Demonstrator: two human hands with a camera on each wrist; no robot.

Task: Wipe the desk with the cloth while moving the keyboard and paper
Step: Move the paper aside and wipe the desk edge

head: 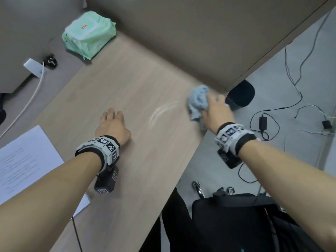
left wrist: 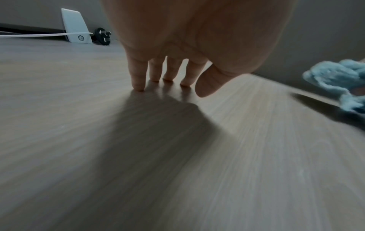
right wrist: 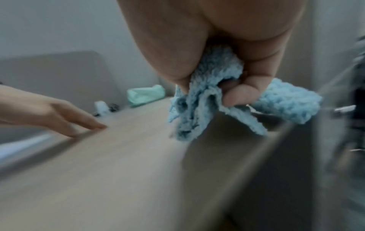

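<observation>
Wiping stroke at the desk's right end. Your right hand grips the bunched blue cloth, fingers and thumb curled round its folds, at the corner where the desk meets the partition and its right edge. The cloth is wadded, so it has no clear long axis; loose tails hang from your fist toward and over the desk's near edge. This grip probably keeps a thick pad under your palm for pressure.

Your left hand is open, fingers straight, fingertips touching the bare desk mid-surface, apparently bracing you as you reach right. A curved smear lies between your hands, likely a mark to be wiped.

The paper lies flat at the desk's near-left edge, long axis running from the near edge toward the back. The keyboard is not in view. A green wipes pack sits at the back corner, beside a white charger.
</observation>
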